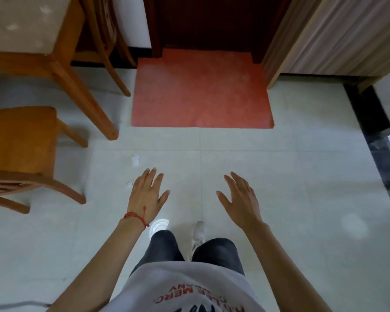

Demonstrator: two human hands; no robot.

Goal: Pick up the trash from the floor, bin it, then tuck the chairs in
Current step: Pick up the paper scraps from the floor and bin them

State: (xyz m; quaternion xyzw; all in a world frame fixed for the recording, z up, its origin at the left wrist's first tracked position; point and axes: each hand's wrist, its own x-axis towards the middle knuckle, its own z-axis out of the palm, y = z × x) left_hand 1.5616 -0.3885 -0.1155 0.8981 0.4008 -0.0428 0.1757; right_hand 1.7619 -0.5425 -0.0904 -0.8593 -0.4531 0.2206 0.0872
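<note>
Standing out from the table, a wooden chair sits at nine o'clock, its smooth seat facing pale glossy floor tiles. A crumpled white scrap of trash lies on the floor at eleven o'clock of the left hand. Both hands hover with fingers spread, holding nothing; the right hand hangs over bare tile. At twelve o'clock lies a rough red mat.

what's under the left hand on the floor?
A small white scrap peeks out beside the left hand, with a crumpled paper piece just ahead. Anything directly beneath the palm is covered.
</note>
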